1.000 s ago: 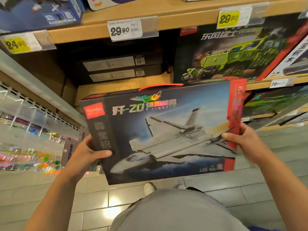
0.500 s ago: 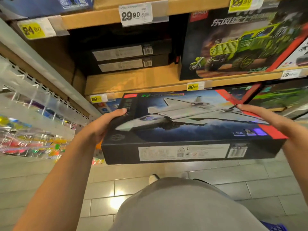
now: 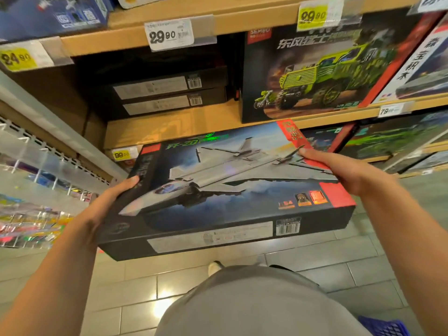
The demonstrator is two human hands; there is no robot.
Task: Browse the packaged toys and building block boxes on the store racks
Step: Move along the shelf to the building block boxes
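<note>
A flat dark cardboard box printed with a grey jet (image 3: 228, 190) is held level before the wooden shelf (image 3: 169, 127), gripped at its ends by the left hand (image 3: 109, 202) and right hand (image 3: 339, 170). Two stacked black boxes (image 3: 167, 93) and a green-truck box (image 3: 322, 69) are seen beyond.

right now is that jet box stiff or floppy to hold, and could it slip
Probably stiff: the jet box spans flat between the left hand and right hand without sagging. It may slip, since its printed face looks glossy and both hands hold only its ends.
</note>
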